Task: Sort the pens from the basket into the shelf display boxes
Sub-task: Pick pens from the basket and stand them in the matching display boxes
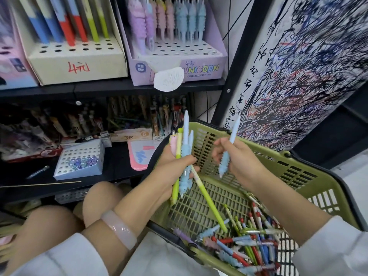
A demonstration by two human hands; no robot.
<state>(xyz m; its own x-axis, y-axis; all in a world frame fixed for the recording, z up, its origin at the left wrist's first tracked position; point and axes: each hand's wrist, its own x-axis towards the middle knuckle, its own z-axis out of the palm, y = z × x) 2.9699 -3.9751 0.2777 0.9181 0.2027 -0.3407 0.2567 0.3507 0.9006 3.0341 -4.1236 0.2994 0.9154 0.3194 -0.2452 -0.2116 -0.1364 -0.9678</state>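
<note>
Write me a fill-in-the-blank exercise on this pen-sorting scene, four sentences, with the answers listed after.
1. The right hand holds a single light ____ pen.
2. The left hand grips a ____ of pens rather than one.
3. The loose pens lie in a ____ plastic basket.
4. The box with the pastel pens on the upper shelf reads ____.

Answers: blue; bunch; green; UNICORN

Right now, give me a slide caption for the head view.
Left hand holds sorted pens, right hand one blue pen, above the green basket.
</note>
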